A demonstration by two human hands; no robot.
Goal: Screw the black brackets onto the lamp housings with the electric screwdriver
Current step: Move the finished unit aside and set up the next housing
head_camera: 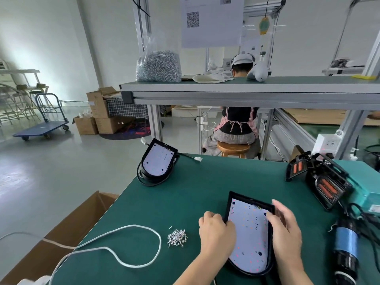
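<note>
While both hands hold it, the lamp housing (249, 233) lies near the front of the table (185, 192), its long axis running away from the person. The left hand (216, 231) curls on its left rim; the right hand (286, 229) pinches its right rim. The electric screwdriver (345, 249) lies to the right, nearer the right hand; the screws (176, 238) lie left.

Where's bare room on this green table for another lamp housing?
Bare mat spans the middle, between the far lamp housing, the near lamp housing and the black units. Crowded: right edge with electric screwdriver and cables; front left with cord and screws.
</note>
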